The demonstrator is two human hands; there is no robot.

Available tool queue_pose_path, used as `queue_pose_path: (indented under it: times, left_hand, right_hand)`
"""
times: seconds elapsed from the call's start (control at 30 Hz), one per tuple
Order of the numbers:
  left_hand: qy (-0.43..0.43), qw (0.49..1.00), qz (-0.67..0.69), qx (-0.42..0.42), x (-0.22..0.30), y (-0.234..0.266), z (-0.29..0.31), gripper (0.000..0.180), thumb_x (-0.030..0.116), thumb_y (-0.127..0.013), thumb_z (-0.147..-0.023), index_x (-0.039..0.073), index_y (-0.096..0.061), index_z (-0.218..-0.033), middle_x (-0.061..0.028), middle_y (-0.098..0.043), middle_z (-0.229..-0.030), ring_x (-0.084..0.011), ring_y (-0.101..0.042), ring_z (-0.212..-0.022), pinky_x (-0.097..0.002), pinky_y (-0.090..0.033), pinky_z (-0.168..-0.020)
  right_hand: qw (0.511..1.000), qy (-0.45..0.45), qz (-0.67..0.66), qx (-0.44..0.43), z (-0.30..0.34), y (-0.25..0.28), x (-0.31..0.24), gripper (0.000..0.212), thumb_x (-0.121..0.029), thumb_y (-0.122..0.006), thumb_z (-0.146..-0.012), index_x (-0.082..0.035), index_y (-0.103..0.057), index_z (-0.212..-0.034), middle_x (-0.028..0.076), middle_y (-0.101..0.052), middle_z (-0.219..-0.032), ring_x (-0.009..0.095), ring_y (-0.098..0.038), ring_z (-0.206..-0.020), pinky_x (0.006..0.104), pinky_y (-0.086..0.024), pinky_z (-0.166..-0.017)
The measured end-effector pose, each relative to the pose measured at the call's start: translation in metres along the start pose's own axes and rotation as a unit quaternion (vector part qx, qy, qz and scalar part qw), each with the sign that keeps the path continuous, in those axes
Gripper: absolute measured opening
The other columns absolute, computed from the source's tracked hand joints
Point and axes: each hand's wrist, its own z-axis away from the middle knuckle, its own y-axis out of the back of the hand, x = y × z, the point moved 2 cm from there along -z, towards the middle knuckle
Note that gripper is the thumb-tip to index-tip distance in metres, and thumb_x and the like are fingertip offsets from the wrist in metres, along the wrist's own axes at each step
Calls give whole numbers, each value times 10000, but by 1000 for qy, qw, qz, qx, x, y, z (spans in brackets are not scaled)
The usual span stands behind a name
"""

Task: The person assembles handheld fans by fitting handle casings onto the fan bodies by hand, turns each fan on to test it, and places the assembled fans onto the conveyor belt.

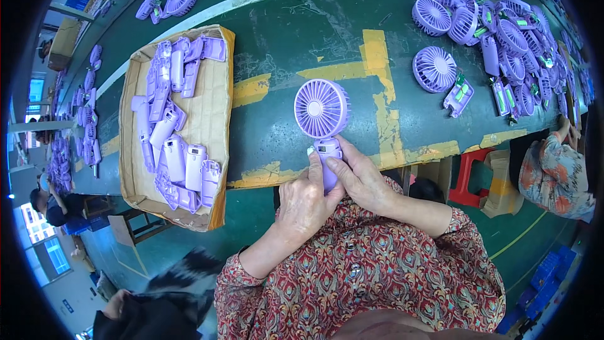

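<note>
A purple handheld fan (321, 108) stands upright before me at the table's near edge, its round grille facing up toward me. My left hand (304, 200) grips the handle from the left, thumb near the small dark display. From the right, my right hand (363, 178) wraps the same handle, its thumb across the front. The lower end of the handle is hidden by my fingers. To the left, a cardboard tray (218, 119) holds several purple handle shells (176, 158). Off to the right lies an opened fan (435, 69) with its green circuit part (458, 96) exposed.
A large heap of purple fans (513, 38) with exposed parts covers the right of the green table (283, 38). Worn yellow tape (384, 113) marks the tabletop. A red stool (467, 179) and a person in a flowered top (553, 170) are at the right. More fans (181, 1) lie across the far rail.
</note>
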Motion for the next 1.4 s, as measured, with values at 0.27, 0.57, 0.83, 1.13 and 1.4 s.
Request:
queue_pose_path:
  times: [0.27,0.57,0.83,1.13,1.4]
  left_hand:
    - [14,1000,-5,-4,1,0,1,690,222,-737,-708,-165,-434,-1192,-240,-628,-717,-332,-647,-586,-390,-523,-520]
    - [38,996,76,27,-10,-1,6,692,236,-714,-735,-95,-381,-1243,-242,-586,-906,-375,-635,-705,-441,-524,-586]
    - [89,991,100,-7,-3,7,-4,695,282,-675,-732,-95,-417,-1256,-306,-593,-986,-410,-633,-800,-444,-525,-725]
    - [-14,991,-7,132,-32,33,-18,428,99,-702,-700,-9,-567,-1092,-204,-575,-1046,-356,-588,-899,-409,-493,-792]
    - [-82,987,124,68,-32,3,-42,140,16,-652,-749,13,-618,-885,-131,-614,-842,-306,-608,-778,-375,-487,-662]
  right_hand:
    - [993,2,-119,21,1,1,3,457,-171,-464,-953,34,-331,-1338,142,-553,-1163,175,-530,-1039,312,-427,-899]
    - [956,-72,-283,13,-10,-4,9,398,-122,-458,-959,3,-377,-1328,55,-550,-1109,96,-511,-969,242,-428,-857]
    - [920,-153,-357,40,-8,6,3,430,-178,-465,-963,13,-381,-1339,74,-535,-1192,124,-527,-1040,277,-432,-909]
    - [928,-137,-346,23,-19,12,10,299,-188,-462,-965,-11,-497,-1203,50,-595,-1023,114,-587,-899,270,-500,-808]
    - [929,-115,-350,-12,-24,17,18,308,-173,-483,-958,-16,-491,-1223,31,-589,-1029,64,-556,-914,219,-480,-780]
